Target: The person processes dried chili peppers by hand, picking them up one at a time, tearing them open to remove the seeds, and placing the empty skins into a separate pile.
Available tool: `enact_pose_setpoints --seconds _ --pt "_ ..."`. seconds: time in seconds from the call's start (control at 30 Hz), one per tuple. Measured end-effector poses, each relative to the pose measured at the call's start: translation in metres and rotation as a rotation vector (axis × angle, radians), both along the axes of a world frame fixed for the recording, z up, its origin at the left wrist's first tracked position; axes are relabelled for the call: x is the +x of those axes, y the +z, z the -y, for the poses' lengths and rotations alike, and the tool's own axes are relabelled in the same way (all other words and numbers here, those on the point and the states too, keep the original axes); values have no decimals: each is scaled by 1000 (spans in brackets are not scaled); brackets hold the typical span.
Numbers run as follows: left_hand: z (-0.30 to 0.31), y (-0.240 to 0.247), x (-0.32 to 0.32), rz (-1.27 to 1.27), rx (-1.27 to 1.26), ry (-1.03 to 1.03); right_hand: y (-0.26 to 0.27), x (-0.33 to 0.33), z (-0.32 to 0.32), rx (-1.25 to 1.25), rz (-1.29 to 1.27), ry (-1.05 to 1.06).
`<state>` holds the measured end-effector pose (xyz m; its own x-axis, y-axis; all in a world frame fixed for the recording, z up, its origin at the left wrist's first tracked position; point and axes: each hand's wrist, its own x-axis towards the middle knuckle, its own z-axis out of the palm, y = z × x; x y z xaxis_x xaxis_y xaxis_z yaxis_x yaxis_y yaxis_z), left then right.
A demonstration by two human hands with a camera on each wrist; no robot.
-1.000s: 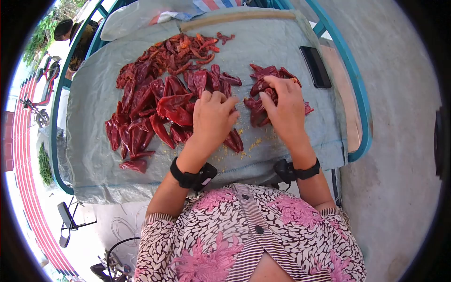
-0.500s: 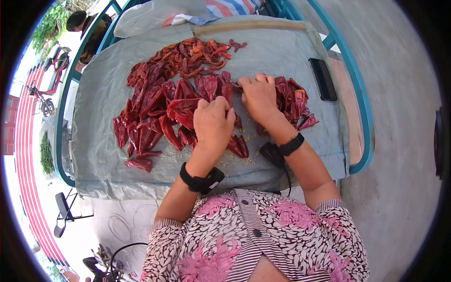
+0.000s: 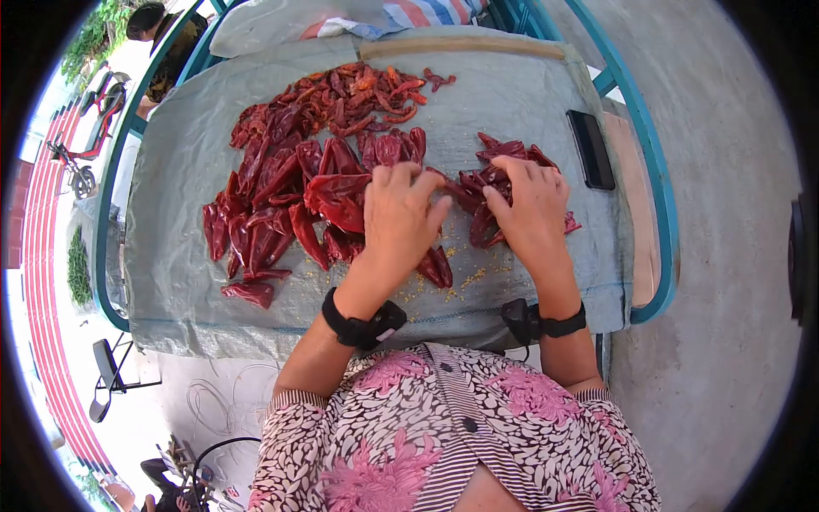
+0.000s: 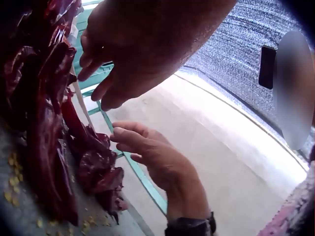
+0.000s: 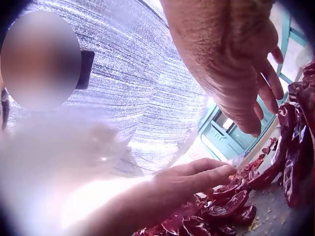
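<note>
red peppers [image 3: 281,175] lie in a large pile on a grey sheet [image 3: 166,256], yellow seeds [image 3: 478,277] along its near side. at the pile's right edge, the left hand [image 3: 399,213] has fingers loosely bent, thumb apart. the right hand [image 3: 533,209], fingers slightly spread and curved, is over a smaller pile [image 3: 485,226]; contact i cannot tell. farther lie shrivelled peppers [image 3: 341,94], then a striped cloth [image 3: 431,13].

left hand [image 3: 401,212] palm down, fingers [image 3: 380,177] loosely bent; right hand [image 3: 532,207] alongside, also palm down, relaxed

glossy peppers [image 3: 286,177], woven plastic sheet [image 3: 490,102]
</note>
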<state>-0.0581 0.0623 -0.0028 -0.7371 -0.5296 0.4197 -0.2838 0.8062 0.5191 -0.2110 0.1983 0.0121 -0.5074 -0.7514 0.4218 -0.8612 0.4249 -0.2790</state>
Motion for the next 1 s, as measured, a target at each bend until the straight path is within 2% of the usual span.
enact_pose_setpoints --seconds 0.13,0.23,0.3,0.43,0.53,0.63,0.77,0.87,1.0 --pt "15 -12 -8 262 -229 94 -9 10 0 -21 36 72" --pt "16 -20 -12 306 -278 88 -10 18 1 7 76 133" --pt "16 -19 -10 245 -222 113 -13 21 2 28 108 141" --pt "10 -4 -3 55 -115 120 -10 24 3 -98 89 113" --pt "6 1 -5 -9 -15 -24 -9 24 6 -175 101 87" --pt "5 1 -7 30 -9 -176 -9 26 5 -221 127 81" --pt "17 -7 -16 152 -120 22 -15 25 -1 -242 159 90" --pt "32 -29 -25 170 -307 67 -19 27 -5 -226 182 104" --pt "39 -36 -33 366 -333 37 -21 28 -7 -202 201 120"
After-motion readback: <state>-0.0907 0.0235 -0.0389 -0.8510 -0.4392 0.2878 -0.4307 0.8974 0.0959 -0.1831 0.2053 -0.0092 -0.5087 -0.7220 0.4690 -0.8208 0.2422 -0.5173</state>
